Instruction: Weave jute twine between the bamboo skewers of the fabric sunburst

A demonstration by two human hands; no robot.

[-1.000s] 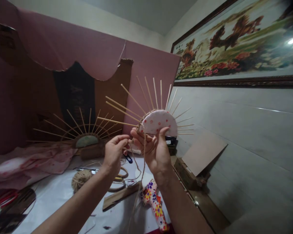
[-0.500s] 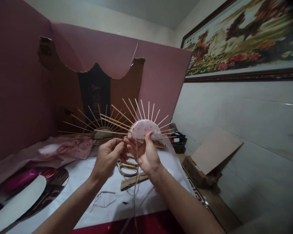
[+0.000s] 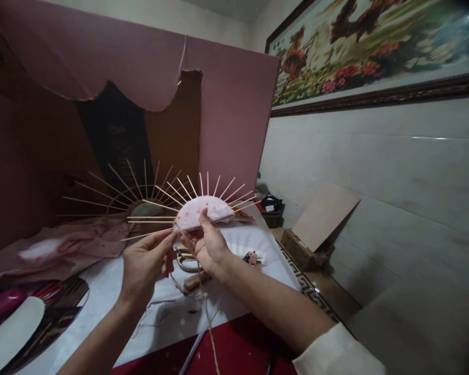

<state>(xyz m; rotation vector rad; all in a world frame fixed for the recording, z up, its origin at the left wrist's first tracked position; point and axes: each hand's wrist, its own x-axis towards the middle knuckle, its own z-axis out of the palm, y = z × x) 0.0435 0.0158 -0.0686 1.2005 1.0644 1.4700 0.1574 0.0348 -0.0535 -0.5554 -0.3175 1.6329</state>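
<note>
My right hand [image 3: 207, 242] holds a padded half-circle [image 3: 195, 212] covered in pink polka-dot fabric, its thumb pressed on the front. Thin wooden sticks [image 3: 207, 183] fan out from the curved edge. At the left corner of this piece, the fingers of my left hand [image 3: 148, 260] are pinched together, apparently on the twine [image 3: 211, 338] there; the fingertips hide the exact grip. The twine's loose length hangs below my hands. Scissors with gold handles [image 3: 187, 260] lie on the table just beneath, partly covered by my hands.
Another stick fan [image 3: 146, 209] stands behind on the left, near crumpled pink fabric [image 3: 78, 245]. A wooden strip [image 3: 195, 281] rests on the white table cover [image 3: 113, 291]. Pink and brown cardboard [image 3: 234, 120] rises at the back. A magenta object [image 3: 3, 304] sits at lower left.
The view has swung right, so the scene sits further left. The half-circle has tilted and turned in my right hand, and its sticks point differently. My left hand stays at its left corner.
</note>
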